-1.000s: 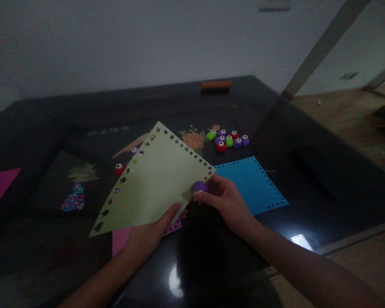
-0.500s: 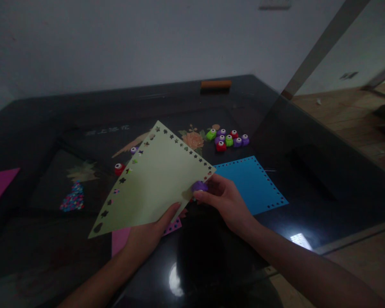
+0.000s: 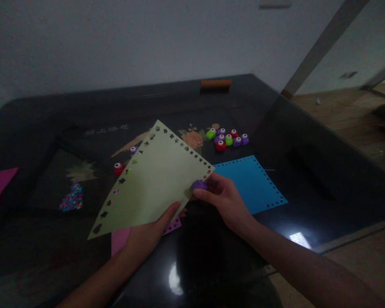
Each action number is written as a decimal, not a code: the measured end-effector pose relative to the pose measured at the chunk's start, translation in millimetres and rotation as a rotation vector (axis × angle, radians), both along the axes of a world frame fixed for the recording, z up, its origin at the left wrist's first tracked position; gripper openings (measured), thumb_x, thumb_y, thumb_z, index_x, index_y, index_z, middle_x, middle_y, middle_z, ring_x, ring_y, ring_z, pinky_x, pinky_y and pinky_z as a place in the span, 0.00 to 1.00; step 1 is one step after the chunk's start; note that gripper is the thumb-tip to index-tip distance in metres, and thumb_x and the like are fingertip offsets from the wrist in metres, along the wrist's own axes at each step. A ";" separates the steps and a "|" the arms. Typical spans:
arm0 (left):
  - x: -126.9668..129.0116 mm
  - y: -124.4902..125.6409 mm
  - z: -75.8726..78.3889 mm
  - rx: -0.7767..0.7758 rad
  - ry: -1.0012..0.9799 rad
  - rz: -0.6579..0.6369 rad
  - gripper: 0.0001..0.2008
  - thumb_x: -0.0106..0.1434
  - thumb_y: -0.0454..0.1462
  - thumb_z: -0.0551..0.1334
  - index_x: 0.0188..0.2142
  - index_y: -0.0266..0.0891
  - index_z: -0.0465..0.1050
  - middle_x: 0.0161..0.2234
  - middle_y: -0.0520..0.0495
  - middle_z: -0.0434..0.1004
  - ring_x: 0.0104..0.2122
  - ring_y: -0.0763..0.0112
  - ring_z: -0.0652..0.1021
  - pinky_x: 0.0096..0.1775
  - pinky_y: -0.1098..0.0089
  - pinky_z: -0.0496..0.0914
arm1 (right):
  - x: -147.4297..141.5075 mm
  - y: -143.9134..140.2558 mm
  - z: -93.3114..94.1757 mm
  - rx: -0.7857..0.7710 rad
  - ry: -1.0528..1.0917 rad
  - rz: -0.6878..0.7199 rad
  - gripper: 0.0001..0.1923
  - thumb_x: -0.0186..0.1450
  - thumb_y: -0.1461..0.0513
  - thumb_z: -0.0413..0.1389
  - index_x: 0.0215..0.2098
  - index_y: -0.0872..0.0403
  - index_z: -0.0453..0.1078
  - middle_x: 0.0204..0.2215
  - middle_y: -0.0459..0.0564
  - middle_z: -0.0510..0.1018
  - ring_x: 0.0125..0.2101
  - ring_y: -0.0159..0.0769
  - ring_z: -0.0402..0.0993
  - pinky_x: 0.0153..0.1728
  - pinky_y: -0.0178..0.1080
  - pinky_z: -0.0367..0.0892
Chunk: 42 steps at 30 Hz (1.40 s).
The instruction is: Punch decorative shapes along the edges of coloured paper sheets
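In the head view, your left hand [image 3: 146, 235] grips the square, pale green paper sheet [image 3: 157, 184], thumb on top, its other fingers hidden beneath. Your right hand [image 3: 226, 199] pinches a small, rounded purple plastic punch [image 3: 199, 185] at the sheet's edge between your hands. Shaped holes line the sheet's two far edges. Below your left hand lies a pink paper sheet [image 3: 119, 240] with a punched edge; just beyond your right hand, a blue paper sheet [image 3: 253, 184] with punched edges. Farther ahead of that hand sit red, green and purple plastic punches [image 3: 228, 140]. Multicoloured paper bits [image 3: 72, 197] lie left of your left hand.
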<state>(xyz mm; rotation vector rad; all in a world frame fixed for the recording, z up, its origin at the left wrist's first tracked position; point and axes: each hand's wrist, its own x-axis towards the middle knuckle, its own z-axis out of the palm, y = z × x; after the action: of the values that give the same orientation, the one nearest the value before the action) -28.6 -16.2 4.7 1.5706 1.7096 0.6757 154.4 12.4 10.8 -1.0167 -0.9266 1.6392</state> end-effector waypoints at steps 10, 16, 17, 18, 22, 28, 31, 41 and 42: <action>2.8 0.5 1.2 0.040 -0.015 0.019 0.15 0.54 0.50 0.58 0.34 0.46 0.76 0.38 0.46 0.82 0.52 0.54 0.73 0.62 0.52 0.51 | 0.3 0.7 0.3 0.010 -0.018 0.000 0.16 0.49 0.59 0.67 0.35 0.51 0.72 0.33 0.46 0.80 0.34 0.36 0.75 0.39 0.42 0.71; 6.1 1.2 6.5 -0.027 -0.121 0.004 0.14 0.56 0.48 0.58 0.33 0.44 0.77 0.34 0.47 0.83 0.43 0.57 0.79 0.58 0.56 0.62 | -0.5 2.1 -1.5 0.016 -0.006 0.001 0.16 0.48 0.59 0.67 0.34 0.52 0.73 0.32 0.46 0.80 0.33 0.36 0.75 0.38 0.40 0.71; 5.7 1.2 7.0 -0.028 -0.125 0.001 0.14 0.56 0.48 0.58 0.33 0.44 0.77 0.34 0.48 0.83 0.42 0.57 0.80 0.58 0.56 0.62 | -0.1 2.1 -1.8 0.014 -0.009 0.003 0.15 0.48 0.59 0.68 0.34 0.52 0.73 0.32 0.46 0.79 0.33 0.35 0.75 0.38 0.40 0.71; 5.2 1.1 7.2 -0.023 -0.121 0.001 0.14 0.56 0.48 0.58 0.33 0.44 0.77 0.35 0.48 0.83 0.42 0.57 0.80 0.58 0.56 0.62 | 0.4 2.0 -2.0 0.009 -0.013 0.008 0.15 0.49 0.58 0.68 0.34 0.52 0.73 0.31 0.46 0.79 0.32 0.35 0.75 0.37 0.40 0.71; 3.1 0.5 7.7 -0.027 -0.089 0.009 0.14 0.58 0.48 0.59 0.33 0.42 0.77 0.33 0.47 0.83 0.40 0.57 0.80 0.56 0.56 0.64 | 2.0 1.6 -1.9 -0.007 -0.033 0.055 0.15 0.49 0.58 0.68 0.33 0.52 0.73 0.32 0.45 0.79 0.32 0.34 0.75 0.38 0.41 0.70; 3.7 1.6 10.0 -0.016 -0.110 0.020 0.14 0.58 0.47 0.58 0.31 0.43 0.76 0.31 0.47 0.83 0.38 0.57 0.81 0.53 0.57 0.68 | 1.3 1.7 -1.4 0.002 -0.034 0.068 0.15 0.48 0.60 0.68 0.33 0.51 0.73 0.32 0.44 0.79 0.33 0.34 0.75 0.41 0.41 0.70; 3.4 3.2 10.6 -0.008 -0.103 0.025 0.13 0.57 0.47 0.58 0.30 0.43 0.77 0.30 0.47 0.83 0.37 0.56 0.81 0.54 0.55 0.67 | 1.4 1.8 -3.2 0.006 -0.036 0.071 0.15 0.48 0.60 0.68 0.33 0.52 0.73 0.32 0.45 0.79 0.33 0.34 0.76 0.42 0.42 0.70; -6.1 10.4 0.2 0.204 0.013 0.189 0.17 0.53 0.48 0.62 0.40 0.44 0.76 0.42 0.45 0.81 0.56 0.53 0.69 0.63 0.52 0.48 | 2.8 5.2 -9.4 -0.056 0.007 0.129 0.19 0.52 0.57 0.66 0.41 0.51 0.74 0.38 0.49 0.81 0.38 0.37 0.77 0.48 0.45 0.68; -7.2 11.2 -0.8 0.197 0.011 0.203 0.18 0.53 0.48 0.62 0.41 0.44 0.76 0.43 0.45 0.80 0.56 0.53 0.69 0.63 0.53 0.48 | 2.7 5.6 -9.4 -0.062 0.021 0.132 0.17 0.54 0.55 0.65 0.41 0.52 0.74 0.37 0.49 0.81 0.38 0.37 0.77 0.47 0.45 0.68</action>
<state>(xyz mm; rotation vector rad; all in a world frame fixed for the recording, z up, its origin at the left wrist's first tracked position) -35.9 -5.0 3.9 1.5459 1.8744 0.9643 157.1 18.0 1.3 -0.9959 -0.9506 1.7947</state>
